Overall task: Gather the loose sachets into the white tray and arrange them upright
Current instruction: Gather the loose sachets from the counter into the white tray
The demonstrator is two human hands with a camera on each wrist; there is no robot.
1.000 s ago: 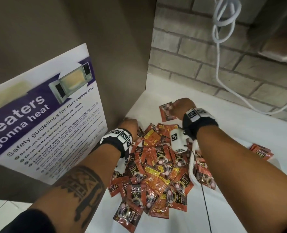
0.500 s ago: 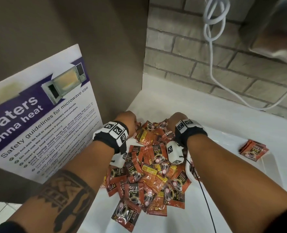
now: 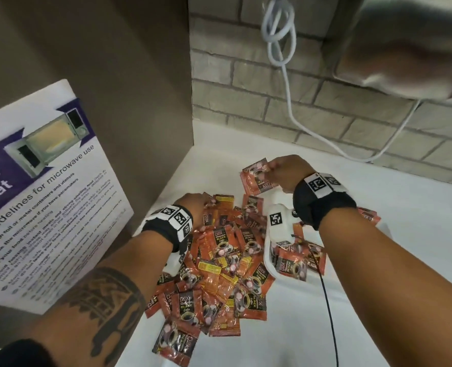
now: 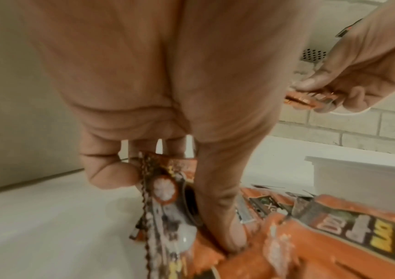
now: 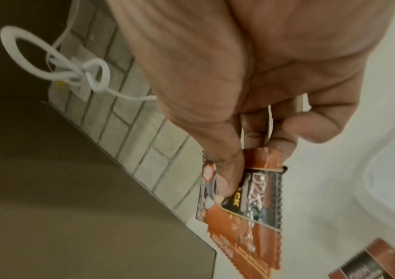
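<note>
A heap of orange and black coffee sachets (image 3: pixel 219 268) lies loose on the white counter. My right hand (image 3: pixel 283 173) is lifted above the far end of the heap and pinches a small stack of sachets (image 3: pixel 256 178) between thumb and fingers; the stack of sachets (image 5: pixel 244 200) shows closely in the right wrist view. My left hand (image 3: pixel 195 205) is down at the heap's left far edge, thumb and fingers pinching a sachet (image 4: pixel 165 190) stood on edge. The white tray (image 3: pixel 268 256) lies under my right forearm with several sachets (image 3: pixel 293 260) upright in it.
A brown panel (image 3: pixel 140 102) with a microwave safety poster (image 3: pixel 42 197) walls the left side. Behind runs a brick wall (image 3: pixel 325 107) with a hanging white cable (image 3: pixel 283 49). Another few sachets (image 3: pixel 370 215) lie right of my right wrist. A thin black cable (image 3: pixel 330 321) crosses the counter.
My right hand has risen from the heap with a small stack of sachets pinched in it. My left hand stayed low at the heap's left edge.
</note>
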